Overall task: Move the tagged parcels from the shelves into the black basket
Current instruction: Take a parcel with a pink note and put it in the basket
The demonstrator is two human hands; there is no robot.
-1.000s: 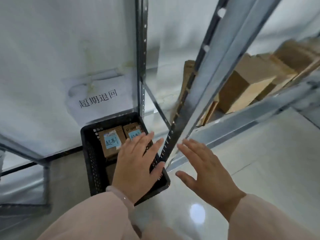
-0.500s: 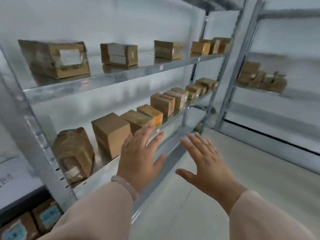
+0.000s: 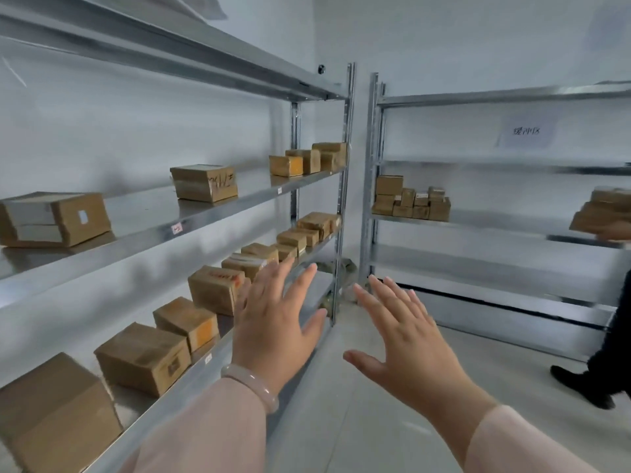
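Brown cardboard parcels line the metal shelving (image 3: 218, 206) on my left. Several stand in a row on the lower shelf, among them one with an orange label (image 3: 186, 322) and one nearer the middle (image 3: 215, 288). More parcels rest on the upper shelf, such as a large taped one (image 3: 205, 182). My left hand (image 3: 276, 322) is raised in front of the lower shelf, fingers spread, holding nothing. My right hand (image 3: 406, 339) hovers over the floor to its right, also spread and empty. The black basket is out of view.
A second metal rack (image 3: 495, 227) stands against the far wall with a stack of small boxes (image 3: 409, 199) and a paper sign (image 3: 527, 131) above. Another person (image 3: 611, 336) in dark clothes stands at the right edge holding boxes. Pale floor lies between the racks.
The view has swung up and right from the black basket on the floor to the shelves and the far rack. Both hands stay spread and empty in front of me.
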